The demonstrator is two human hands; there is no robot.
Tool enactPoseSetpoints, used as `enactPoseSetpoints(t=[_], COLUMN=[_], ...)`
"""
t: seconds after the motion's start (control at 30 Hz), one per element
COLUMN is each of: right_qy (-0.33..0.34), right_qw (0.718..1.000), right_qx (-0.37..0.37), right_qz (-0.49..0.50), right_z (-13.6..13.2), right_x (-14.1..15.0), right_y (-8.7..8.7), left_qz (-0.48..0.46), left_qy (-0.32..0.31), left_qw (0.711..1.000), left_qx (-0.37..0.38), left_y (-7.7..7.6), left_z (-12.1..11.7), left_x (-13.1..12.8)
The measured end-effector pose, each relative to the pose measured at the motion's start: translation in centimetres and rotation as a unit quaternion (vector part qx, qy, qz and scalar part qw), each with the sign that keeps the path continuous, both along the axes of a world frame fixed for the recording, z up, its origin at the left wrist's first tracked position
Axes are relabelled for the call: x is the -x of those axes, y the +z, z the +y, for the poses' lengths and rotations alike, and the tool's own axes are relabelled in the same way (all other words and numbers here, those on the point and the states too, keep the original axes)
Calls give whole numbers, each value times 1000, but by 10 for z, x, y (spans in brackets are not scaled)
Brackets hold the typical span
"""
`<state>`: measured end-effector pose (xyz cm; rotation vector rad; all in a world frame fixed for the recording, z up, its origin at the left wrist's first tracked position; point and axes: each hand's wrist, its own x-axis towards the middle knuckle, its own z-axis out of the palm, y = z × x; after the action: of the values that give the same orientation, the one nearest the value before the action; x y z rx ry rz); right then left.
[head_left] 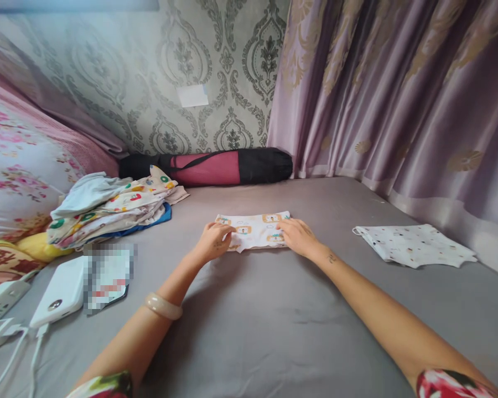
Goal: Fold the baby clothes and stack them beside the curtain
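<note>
A small white garment (255,239) with orange and green prints lies folded into a flat strip on the grey sheet. My left hand (216,240) grips its left end, with thumb and fingers closed on the cloth. At the opposite end my right hand (301,236) pinches the cloth in the same way. Part of each end is hidden under my fingers. To the right lies another folded white garment (415,243) with small dark and tan spots, apart from both hands.
A loose pile of clothes (116,210) lies at the left, beside a floral pillow (16,171). Nearer are a white power bank (62,287) with cables, a power strip (6,298) and a blurred flat item (110,279). A black-and-red long bag (216,167) lies along the wall.
</note>
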<state>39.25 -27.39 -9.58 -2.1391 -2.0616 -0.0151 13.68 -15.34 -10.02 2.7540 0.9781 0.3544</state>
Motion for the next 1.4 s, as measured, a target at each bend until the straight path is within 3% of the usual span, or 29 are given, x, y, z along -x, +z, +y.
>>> enactPoseSetpoints(t=[0.17, 0.33, 0.5, 0.83, 1.4], right_qy=[7, -2, 12, -2, -167], right_qw=[1000, 999, 998, 995, 981], right_qx=[-2, 30, 51, 84, 93], right_qz=[20, 30, 44, 60, 31], right_z=[44, 63, 64, 66, 56], right_x=[36, 49, 47, 46, 20], right_y=[-9, -26, -34, -34, -34], left_qz=[-2, 34, 54, 92, 83], left_qy=[38, 64, 60, 67, 187], left_qw=[999, 997, 997, 993, 978], left_qx=[-7, -5, -5, 9, -49], left_y=[-11, -31, -42, -40, -41], left_z=[4, 6, 8, 8, 10], left_x=[-54, -78, -80, -82, -65])
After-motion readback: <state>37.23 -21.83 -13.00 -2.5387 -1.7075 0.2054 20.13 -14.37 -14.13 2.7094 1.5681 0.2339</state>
